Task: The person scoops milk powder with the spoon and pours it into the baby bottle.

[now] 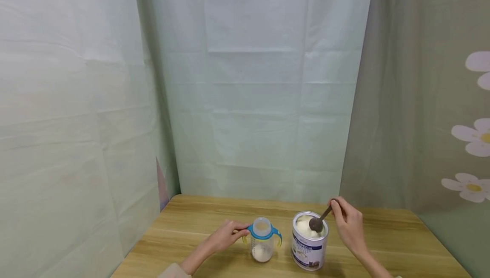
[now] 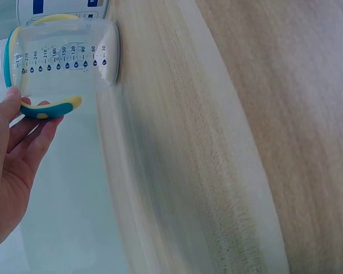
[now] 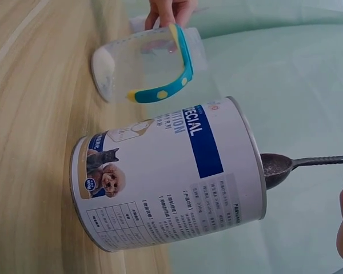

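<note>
Before the far edge of the wooden tabletop (image 1: 214, 210), a clear, blue-handled plastic bottle (image 1: 262, 244) is gripped by the left hand (image 1: 227, 235), a dark round scoop (image 1: 316, 224) is pinched in the right hand's fingers (image 1: 334, 205) above a white cylindrical tin (image 1: 308, 254), and cream powder (image 1: 303, 226) could be spilled by a jerked scoop.

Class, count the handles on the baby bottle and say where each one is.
2. One handle is pinched by the left hand; the other handle is on the side towards the can. None appears hidden.
</note>
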`<action>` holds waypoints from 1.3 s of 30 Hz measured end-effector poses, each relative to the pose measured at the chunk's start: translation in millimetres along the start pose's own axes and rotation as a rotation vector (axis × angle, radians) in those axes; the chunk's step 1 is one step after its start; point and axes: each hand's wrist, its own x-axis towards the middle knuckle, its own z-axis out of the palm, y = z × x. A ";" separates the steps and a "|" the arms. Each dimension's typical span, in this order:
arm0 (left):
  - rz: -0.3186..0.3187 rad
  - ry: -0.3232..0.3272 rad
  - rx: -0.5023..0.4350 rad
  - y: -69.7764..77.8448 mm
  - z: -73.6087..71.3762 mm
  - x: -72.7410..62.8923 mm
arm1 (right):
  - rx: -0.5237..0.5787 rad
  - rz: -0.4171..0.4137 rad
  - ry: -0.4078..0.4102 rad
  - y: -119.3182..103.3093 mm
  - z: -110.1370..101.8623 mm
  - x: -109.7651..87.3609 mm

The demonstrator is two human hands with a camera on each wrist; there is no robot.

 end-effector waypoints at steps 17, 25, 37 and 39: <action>0.000 -0.010 -0.005 -0.2 0.3 -1.5 | 0.026 -0.079 -0.038 -1.3 7.9 -11.8; 0.003 -0.010 -0.001 -1.6 1.7 -1.1 | 0.039 -0.064 -0.059 -6.2 11.8 -16.2; 0.007 -0.002 -0.004 -0.8 1.6 -0.4 | 0.088 0.001 -0.065 -38.1 7.5 -14.8; 0.013 0.004 0.000 -0.6 1.6 -0.1 | 0.081 0.049 -0.069 -28.5 10.3 -16.1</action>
